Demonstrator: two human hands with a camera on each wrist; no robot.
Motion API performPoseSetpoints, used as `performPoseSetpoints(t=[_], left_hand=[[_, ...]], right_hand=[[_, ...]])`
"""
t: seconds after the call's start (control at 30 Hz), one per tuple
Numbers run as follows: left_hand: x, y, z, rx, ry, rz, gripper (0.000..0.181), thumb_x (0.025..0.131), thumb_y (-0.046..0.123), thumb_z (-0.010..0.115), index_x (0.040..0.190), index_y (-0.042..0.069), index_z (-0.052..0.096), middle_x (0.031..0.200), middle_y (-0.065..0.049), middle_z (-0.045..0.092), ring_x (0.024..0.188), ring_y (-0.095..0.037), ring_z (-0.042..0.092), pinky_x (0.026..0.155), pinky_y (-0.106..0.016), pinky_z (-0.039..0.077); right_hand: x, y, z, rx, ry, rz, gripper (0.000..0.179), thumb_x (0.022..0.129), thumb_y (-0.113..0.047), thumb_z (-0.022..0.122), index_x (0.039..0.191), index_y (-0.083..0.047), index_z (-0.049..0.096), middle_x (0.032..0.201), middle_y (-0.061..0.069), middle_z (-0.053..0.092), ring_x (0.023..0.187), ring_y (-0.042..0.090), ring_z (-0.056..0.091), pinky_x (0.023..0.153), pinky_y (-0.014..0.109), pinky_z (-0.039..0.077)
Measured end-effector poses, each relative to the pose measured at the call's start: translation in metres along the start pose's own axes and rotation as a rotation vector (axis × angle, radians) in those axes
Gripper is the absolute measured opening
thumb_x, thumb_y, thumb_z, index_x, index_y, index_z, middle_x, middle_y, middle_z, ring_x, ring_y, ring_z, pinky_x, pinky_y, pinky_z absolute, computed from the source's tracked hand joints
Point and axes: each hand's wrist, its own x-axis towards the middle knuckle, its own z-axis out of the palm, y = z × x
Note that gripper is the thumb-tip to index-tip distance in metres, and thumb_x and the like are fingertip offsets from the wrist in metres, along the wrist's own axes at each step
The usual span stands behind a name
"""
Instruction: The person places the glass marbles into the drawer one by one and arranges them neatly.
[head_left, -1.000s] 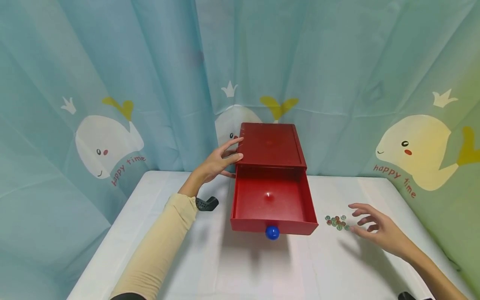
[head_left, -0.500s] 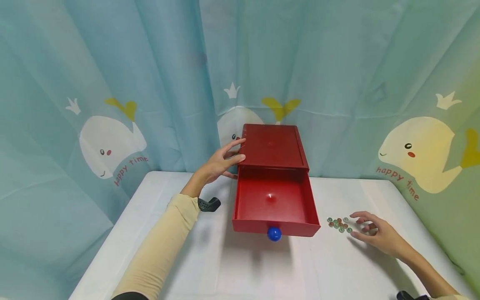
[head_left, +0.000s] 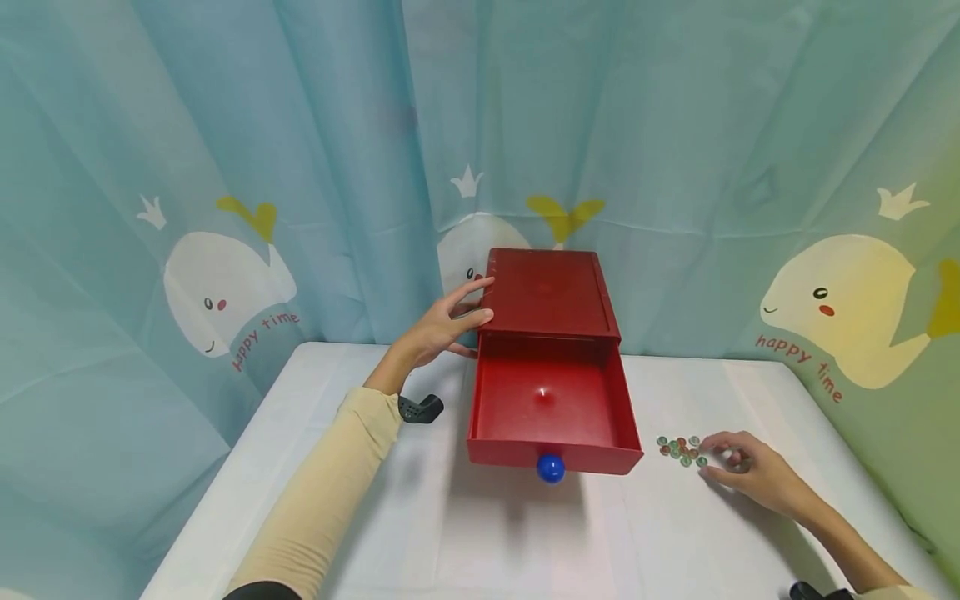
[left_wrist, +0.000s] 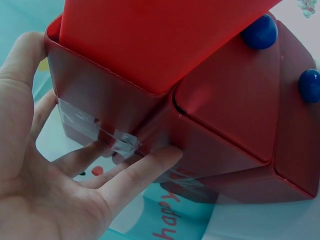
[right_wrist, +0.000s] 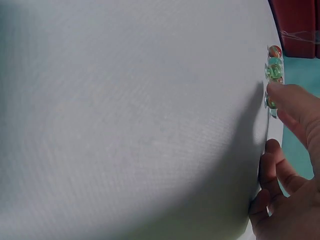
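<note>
A red drawer cabinet (head_left: 553,292) stands at the back of the table, its top drawer (head_left: 555,408) pulled out, bare inside, with a blue knob (head_left: 551,468) in front. My left hand (head_left: 435,331) rests on the cabinet's left side, fingers spread. In the left wrist view, the left hand (left_wrist: 65,185) touches the red wall near strips of clear tape. To the right lie several glass marbles (head_left: 681,451), green and reddish. Beside them is my right hand (head_left: 757,475), thumb and forefinger apart at the nearest marbles. The right wrist view shows the marbles (right_wrist: 274,70) partly behind the fingertips.
A white cloth covers the table (head_left: 360,517). Lower drawers with blue knobs (left_wrist: 260,32) show in the left wrist view. The pulled-out drawer juts forward between the hands. A blue-green curtain (head_left: 337,167) with whale prints hangs close behind the cabinet.
My right hand has lowered toward the marbles, its thumb and forefinger drawing closer to the nearest ones. The left hand keeps its place on the cabinet. The head view has shifted slightly.
</note>
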Motion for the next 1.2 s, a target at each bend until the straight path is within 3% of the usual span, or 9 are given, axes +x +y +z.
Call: performPoseSetpoints(t=[0.37,1.2], left_hand=[[0.0028,-0.0031,-0.0015,0.004,-0.008,0.001,0.066,0.098,0.032,0.066,0.158,0.038,0.038,0.160,-0.011,0.032,0.143,-0.034,0.037,0.089,-0.058,0.057],[0.0003,-0.0020,0.0004,0.001,-0.001,0.005,0.066,0.099,0.031,0.065,0.158,0.038,0.038,0.160,-0.010,0.034,0.141,-0.034,0.041,0.088,-0.055,0.059]], right_hand=[[-0.0030,0.0001,0.0058,-0.047,0.023,0.064,0.022,0.080,-0.009,0.086,0.093,-0.020,0.073,0.097,-0.001,0.060,0.080,0.003,0.047,0.067,0.022,0.039],[-0.0033,0.0025,0.0054,-0.040,0.027,0.042,0.021,0.079,-0.007,0.086,0.090,-0.019,0.073,0.096,-0.001,0.059,0.080,0.003,0.047,0.066,0.024,0.040]])
